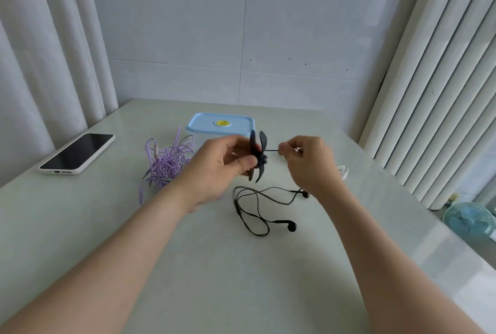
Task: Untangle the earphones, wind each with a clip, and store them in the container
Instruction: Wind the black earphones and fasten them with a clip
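Note:
My left hand (220,164) holds a black winder clip (258,156) up above the table, thumb and fingers pinching it. My right hand (306,161) pinches the black earphone cord where it runs straight into the clip. The rest of the black earphones (257,210) lies in loose loops on the table below, with one earbud at the front and one under my right wrist. A tangle of purple earphones (167,161) sits to the left of my left hand. The light blue container (220,124) with its lid on stands behind my hands.
A phone in a white case (77,153) lies at the table's left. A white clip (343,171) rests right of my right hand. The pale table (241,280) ends at curtains on both sides; a small blue fan (467,221) stands beyond the right edge.

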Demonstrator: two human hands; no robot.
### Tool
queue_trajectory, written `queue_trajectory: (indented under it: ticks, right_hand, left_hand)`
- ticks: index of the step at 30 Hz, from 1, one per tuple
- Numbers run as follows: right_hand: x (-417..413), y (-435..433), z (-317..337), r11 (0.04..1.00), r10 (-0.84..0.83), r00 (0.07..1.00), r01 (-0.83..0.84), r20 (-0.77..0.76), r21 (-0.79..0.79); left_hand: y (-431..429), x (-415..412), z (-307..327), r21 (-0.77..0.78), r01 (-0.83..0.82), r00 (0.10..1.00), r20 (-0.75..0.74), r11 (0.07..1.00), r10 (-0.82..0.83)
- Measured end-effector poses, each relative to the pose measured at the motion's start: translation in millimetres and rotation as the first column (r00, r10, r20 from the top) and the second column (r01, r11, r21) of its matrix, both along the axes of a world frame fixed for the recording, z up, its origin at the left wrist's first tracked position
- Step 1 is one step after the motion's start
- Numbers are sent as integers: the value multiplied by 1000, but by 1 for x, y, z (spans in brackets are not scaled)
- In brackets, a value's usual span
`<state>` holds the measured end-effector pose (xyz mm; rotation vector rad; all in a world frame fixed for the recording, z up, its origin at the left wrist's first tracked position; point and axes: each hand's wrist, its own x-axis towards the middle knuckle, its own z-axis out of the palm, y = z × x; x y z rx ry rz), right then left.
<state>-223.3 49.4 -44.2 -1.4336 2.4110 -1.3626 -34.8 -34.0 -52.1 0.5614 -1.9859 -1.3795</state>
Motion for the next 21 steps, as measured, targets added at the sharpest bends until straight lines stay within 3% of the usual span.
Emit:
queue_trajectory:
  ticks: [4,9,13,17,21]
  right_hand:
    - [11,3,-1,960,224,975,-223,16,171]
    - [35,8,1,848,469,883,-448,-9,282]
    - [48,9,6,827,543,840,-532,-11,180]
    - [51,12,13,871,490,872,-488,-8,59]
    - [45,12,18,903,426,882,-402,201,-150]
  left_hand:
    - [-5,0,3,180,-55,979,-182,982,88]
    - [-15,1,-1,133,-242,931,-247,961,268]
    - [-13,2,-5,57,-358,922,-135,932,362]
    - [-9,2,-6,139,-262,965,20,955,262]
    - [-9,5,-3,156,-140,990,33,978,136]
